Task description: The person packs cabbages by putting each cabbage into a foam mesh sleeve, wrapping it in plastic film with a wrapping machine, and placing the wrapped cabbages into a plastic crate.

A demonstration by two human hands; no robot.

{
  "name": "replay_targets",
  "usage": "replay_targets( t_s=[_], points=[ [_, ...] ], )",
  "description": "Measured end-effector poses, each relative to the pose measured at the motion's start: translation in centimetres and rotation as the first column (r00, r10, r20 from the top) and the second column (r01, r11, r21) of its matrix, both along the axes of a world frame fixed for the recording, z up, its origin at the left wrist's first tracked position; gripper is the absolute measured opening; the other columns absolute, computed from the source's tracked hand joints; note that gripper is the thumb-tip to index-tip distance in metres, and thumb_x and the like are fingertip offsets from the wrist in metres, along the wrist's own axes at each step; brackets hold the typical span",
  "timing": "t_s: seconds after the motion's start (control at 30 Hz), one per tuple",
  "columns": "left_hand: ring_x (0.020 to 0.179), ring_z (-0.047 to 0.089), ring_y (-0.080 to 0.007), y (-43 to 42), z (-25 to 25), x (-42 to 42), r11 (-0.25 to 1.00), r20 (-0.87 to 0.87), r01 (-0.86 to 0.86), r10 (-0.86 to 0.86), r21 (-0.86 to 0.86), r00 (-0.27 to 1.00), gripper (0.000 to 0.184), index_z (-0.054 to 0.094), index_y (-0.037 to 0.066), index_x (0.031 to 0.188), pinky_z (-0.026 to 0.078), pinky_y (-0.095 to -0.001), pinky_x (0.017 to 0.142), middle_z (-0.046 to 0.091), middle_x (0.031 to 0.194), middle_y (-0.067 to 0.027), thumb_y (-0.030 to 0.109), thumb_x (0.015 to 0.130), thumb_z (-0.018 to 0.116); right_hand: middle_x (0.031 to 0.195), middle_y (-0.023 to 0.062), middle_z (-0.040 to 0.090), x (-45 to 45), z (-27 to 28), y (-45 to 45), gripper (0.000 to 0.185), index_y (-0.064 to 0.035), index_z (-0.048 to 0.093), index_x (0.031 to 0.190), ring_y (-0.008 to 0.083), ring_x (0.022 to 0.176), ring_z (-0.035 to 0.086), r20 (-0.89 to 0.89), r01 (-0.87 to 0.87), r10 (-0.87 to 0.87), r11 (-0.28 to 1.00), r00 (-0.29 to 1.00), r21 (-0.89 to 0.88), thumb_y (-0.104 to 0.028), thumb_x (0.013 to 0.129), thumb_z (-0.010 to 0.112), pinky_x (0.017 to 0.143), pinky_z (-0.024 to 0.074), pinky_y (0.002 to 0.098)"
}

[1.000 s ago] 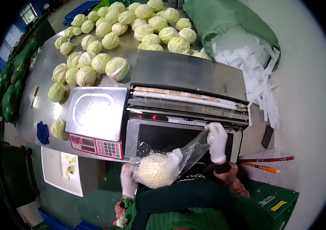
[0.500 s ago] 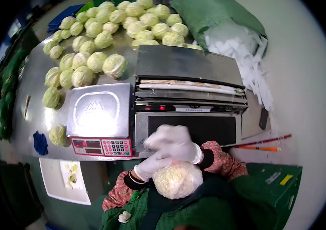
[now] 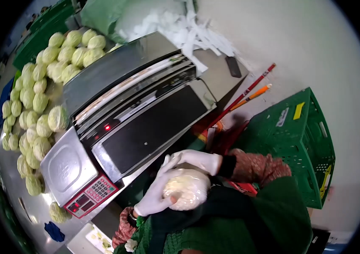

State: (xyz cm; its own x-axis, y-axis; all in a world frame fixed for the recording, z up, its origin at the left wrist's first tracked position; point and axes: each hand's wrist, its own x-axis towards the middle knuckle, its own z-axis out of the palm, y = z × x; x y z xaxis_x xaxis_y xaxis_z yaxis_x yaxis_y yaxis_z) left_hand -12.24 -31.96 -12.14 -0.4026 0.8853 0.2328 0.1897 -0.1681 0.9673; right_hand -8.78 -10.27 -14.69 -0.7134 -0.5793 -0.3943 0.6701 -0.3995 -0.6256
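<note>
Close to my body, a cabbage wrapped in clear film [image 3: 190, 191] is held between both hands, its shiny surface facing up. My left hand [image 3: 156, 194], in a white glove, cups the cabbage's left side, with a bare-looking fingertip pressed on the film. Across its far side lies my right hand [image 3: 197, 161], also in a white glove, with the fingers reaching over toward the left hand. Beyond them is a film-wrapping machine [image 3: 154, 122] with a dark flat plate and a red light. A scale with red keypad [image 3: 69, 163] stands left of it.
Many bare cabbages [image 3: 40, 103] crowd the metal table [image 3: 8, 169] at left. A blue cloth [image 3: 54, 232] lies near its edge. A green crate [image 3: 279, 131] stands at right, near red and orange poles [image 3: 247, 99]. White strips [image 3: 197, 38] pile at the back.
My view has turned to the right, bringing the green crate further in. My hands have shifted from overlapping above the cabbage to holding its left and far sides.
</note>
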Motion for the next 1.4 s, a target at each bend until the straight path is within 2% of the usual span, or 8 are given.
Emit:
replay_targets(
  t_s=[0.23, 0.4, 0.53, 0.63, 0.97, 1.07, 1.2, 1.4],
  points=[
    [0.116, 0.052, -0.0193, 10.4, -1.5, 6.2, 0.963, 0.586, -0.271, 0.222, -0.004, 0.779, 0.071, 0.048, -0.002, 0.127, 0.040, -0.0331, 0.101, 0.053, 0.126, -0.0115, 0.051, 0.083, 0.068, 0.144, 0.0147, 0.036, 11.7, 5.7, 7.5, 0.097, -0.0012, 0.021, 0.149, 0.0249, 0.135, 0.035, -0.693, 0.525, -0.147, 0.765, 0.706, 0.372, -0.033, 0.078, 0.079, 0.112, 0.0273, 0.0361],
    [0.138, 0.029, -0.0352, 22.7, 7.7, 8.7, 0.949, 0.418, 0.020, -0.157, 0.314, 0.895, 0.117, 0.021, -0.001, 0.147, 0.032, -0.0468, 0.110, 0.015, 0.155, -0.0179, 0.080, 0.070, 0.056, 0.138, 0.0133, 0.047, 21.6, 17.0, 16.0, 0.075, -0.0013, 0.044, 0.137, 0.0204, 0.128, 0.043, -0.792, 0.869, -0.398, 0.376, 0.464, 0.320, -0.027, 0.075, 0.077, 0.110, 0.0310, 0.0368],
    [0.137, 0.033, -0.0363, 26.3, 9.0, 10.2, 0.885, 0.144, 0.255, -0.332, 0.390, 0.932, 0.090, 0.030, 0.004, 0.145, 0.038, -0.0513, 0.104, 0.019, 0.153, -0.0190, 0.065, 0.084, 0.056, 0.126, 0.0111, 0.057, 31.5, 23.4, 23.4, 0.047, -0.0004, 0.048, 0.131, 0.0195, 0.117, 0.055, -0.827, 0.974, -0.560, -0.211, -0.046, 0.088, -0.024, 0.092, 0.057, 0.100, 0.0439, 0.0332],
    [0.109, 0.058, -0.0287, 26.6, 5.5, 10.6, 0.953, 0.510, 0.200, -0.293, 0.229, 0.809, 0.054, 0.053, -0.001, 0.123, 0.049, -0.0414, 0.089, 0.051, 0.129, -0.0192, 0.044, 0.095, 0.055, 0.123, 0.0118, 0.058, 40.1, 23.7, 31.4, 0.046, 0.0012, 0.050, 0.128, 0.0197, 0.110, 0.058, -0.881, 0.873, -0.445, -0.355, 0.157, 0.335, -0.027, 0.092, 0.051, 0.098, 0.0451, 0.0337],
    [0.093, 0.064, -0.0223, 23.5, 0.6, 8.7, 0.994, 0.595, -0.077, 0.105, -0.073, 0.797, 0.037, 0.058, 0.000, 0.113, 0.051, -0.0327, 0.080, 0.063, 0.108, -0.0134, 0.033, 0.096, 0.056, 0.125, 0.0104, 0.059, 48.5, 11.8, 39.1, 0.043, 0.0004, 0.058, 0.124, 0.0168, 0.113, 0.055, -0.010, 0.373, -0.625, 0.454, 0.781, 0.809, -0.025, 0.090, 0.057, 0.099, 0.0417, 0.0321],
    [0.092, 0.063, -0.0196, 23.0, 0.5, 8.9, 0.995, 0.531, -0.085, 0.101, -0.055, 0.841, 0.031, 0.060, 0.000, 0.111, 0.050, -0.0307, 0.083, 0.065, 0.104, -0.0118, 0.028, 0.097, 0.057, 0.124, 0.0098, 0.060, 44.6, 16.2, 39.1, 0.037, 0.0020, 0.058, 0.122, 0.0176, 0.113, 0.055, -0.395, 0.357, -0.087, -0.285, 0.915, 0.890, -0.022, 0.094, 0.054, 0.102, 0.0406, 0.0332],
    [0.084, 0.061, -0.0147, 22.7, 1.5, 8.8, 0.975, 0.228, -0.219, 0.208, 0.026, 0.951, 0.017, 0.064, -0.001, 0.104, 0.048, -0.0268, 0.077, 0.065, 0.092, -0.0075, 0.011, 0.092, 0.063, 0.111, 0.0122, 0.062, 30.6, 22.5, 28.0, 0.029, 0.0025, 0.058, 0.116, 0.0182, 0.101, 0.059, -0.926, 0.942, -0.360, -0.335, -0.114, 0.015, -0.017, 0.097, 0.048, 0.092, 0.0452, 0.0326],
    [0.076, 0.064, -0.0268, 19.4, 8.6, 6.0, 0.883, -0.493, -0.024, 0.285, 0.469, 0.822, 0.024, 0.065, 0.000, 0.100, 0.051, -0.0336, 0.068, 0.068, 0.090, -0.0145, 0.009, 0.080, 0.074, 0.113, 0.0111, 0.060, 8.7, 16.2, 14.7, 0.032, 0.0005, 0.053, 0.121, 0.0170, 0.102, 0.058, -0.638, 0.928, -0.758, 0.324, 0.139, -0.183, -0.022, 0.103, 0.039, 0.090, 0.0451, 0.0312]
  ],
)
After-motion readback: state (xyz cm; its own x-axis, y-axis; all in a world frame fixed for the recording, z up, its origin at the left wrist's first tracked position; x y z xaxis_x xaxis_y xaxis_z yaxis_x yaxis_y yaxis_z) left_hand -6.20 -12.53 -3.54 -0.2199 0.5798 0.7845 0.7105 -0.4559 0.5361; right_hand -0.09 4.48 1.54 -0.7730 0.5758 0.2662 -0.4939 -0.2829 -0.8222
